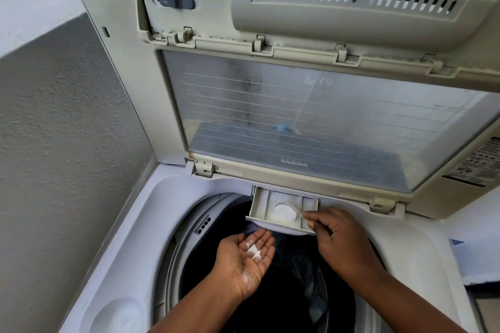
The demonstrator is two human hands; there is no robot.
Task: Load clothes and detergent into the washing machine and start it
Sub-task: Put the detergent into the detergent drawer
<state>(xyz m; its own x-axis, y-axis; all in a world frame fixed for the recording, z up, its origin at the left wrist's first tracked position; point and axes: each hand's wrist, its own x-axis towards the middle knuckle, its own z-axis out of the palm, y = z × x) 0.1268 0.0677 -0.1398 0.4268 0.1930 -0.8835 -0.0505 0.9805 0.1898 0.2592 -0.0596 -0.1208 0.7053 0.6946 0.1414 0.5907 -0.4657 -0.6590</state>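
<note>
Pinch grip, right hand point(343, 238): thumb and fingers closed on the handle of a clear scoop point(286, 211), its bowl heaped with white detergent powder point(284, 213) and held inside the pulled-out dispenser drawer point(259, 208).

Left hand point(247, 259): palm up, fingers straight and relaxed, holding nothing in a grasp; a small patch of white powder lies on the palm and fingers. Positioned over the drum opening, just below the drawer's front edge.

Drum point(189, 265): top-loading, grey inner ring, dark interior. Dark clothes point(305, 273) lie inside, visible between the two forearms.

Washing machine point(130, 238): white top surround, a round recess at its near left corner.

Dispenser drawer: beige, several compartments, projecting from the rear rim of the opening over the drum.

Lid point(311, 121): raised, folded in two sections; lower section a clouded transparent panel with fine horizontal lines, upper section beige plastic with a slotted vent and a grey slide latch point(176, 0).

Wall point(62, 121): grey textured plaster, left of the machine.
</note>
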